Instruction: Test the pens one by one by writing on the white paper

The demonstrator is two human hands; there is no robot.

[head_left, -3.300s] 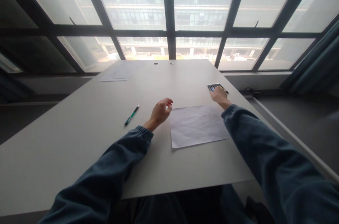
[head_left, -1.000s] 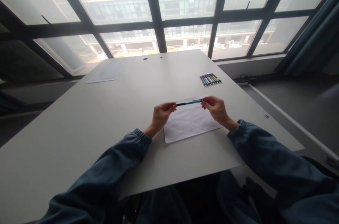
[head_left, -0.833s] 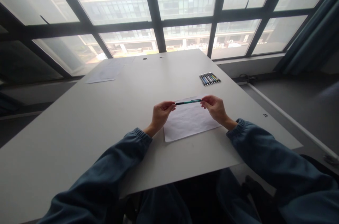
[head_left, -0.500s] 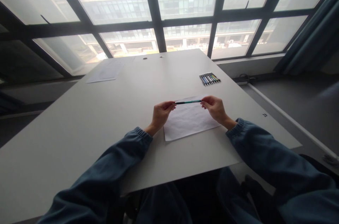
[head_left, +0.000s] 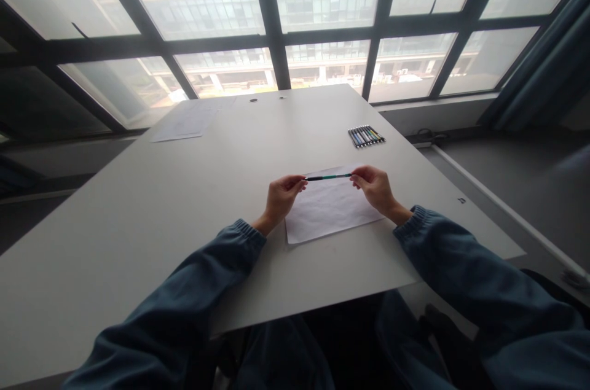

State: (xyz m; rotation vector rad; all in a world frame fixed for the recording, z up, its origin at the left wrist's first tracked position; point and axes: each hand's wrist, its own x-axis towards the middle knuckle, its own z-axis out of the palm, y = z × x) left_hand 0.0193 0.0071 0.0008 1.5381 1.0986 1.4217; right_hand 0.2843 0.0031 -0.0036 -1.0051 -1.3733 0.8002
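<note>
A slim pen (head_left: 329, 177), dark at its left part and teal toward the right, is stretched level between my two hands. My left hand (head_left: 282, 198) pinches its dark end, and my right hand (head_left: 374, 188) pinches the teal end between thumb and fingers. Beneath the pen lies a white sheet of paper (head_left: 329, 215), slightly wrinkled, with my hands over its far corners. Beyond my right hand, a row of several pens (head_left: 366, 136) in mixed colours sits side by side on the table.
The white table (head_left: 161, 224) reaches to a large framed window (head_left: 276, 40). More paper sheets (head_left: 182, 123) lie at its far left. A small dark mark (head_left: 461, 200) is near the right edge. Blue curtains (head_left: 525, 95) hang at the right.
Both hands keep the same pinch on the pen. The view has shifted very slightly; otherwise nothing has visibly moved.
</note>
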